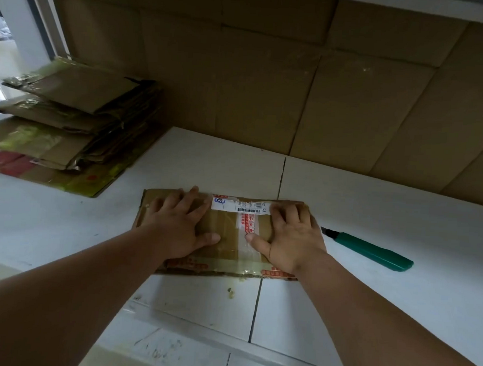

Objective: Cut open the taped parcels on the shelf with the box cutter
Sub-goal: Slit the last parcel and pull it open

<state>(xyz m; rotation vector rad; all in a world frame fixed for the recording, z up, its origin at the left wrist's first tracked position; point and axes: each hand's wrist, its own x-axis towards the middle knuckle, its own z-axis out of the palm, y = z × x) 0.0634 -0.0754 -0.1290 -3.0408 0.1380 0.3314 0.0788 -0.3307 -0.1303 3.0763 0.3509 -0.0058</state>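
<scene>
Head: box cutter (369, 251) beside right hand (293, 239)

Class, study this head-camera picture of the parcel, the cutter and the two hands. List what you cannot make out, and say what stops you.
- Parcel top, head view: the left hand and right hand cover most of it, so any cut in the tape is hidden.
- Label: print too small to read.
- Box cutter: blade tip too small and dark to judge.
- Flattened cardboard stack: blurred and cut off by the left edge.
</scene>
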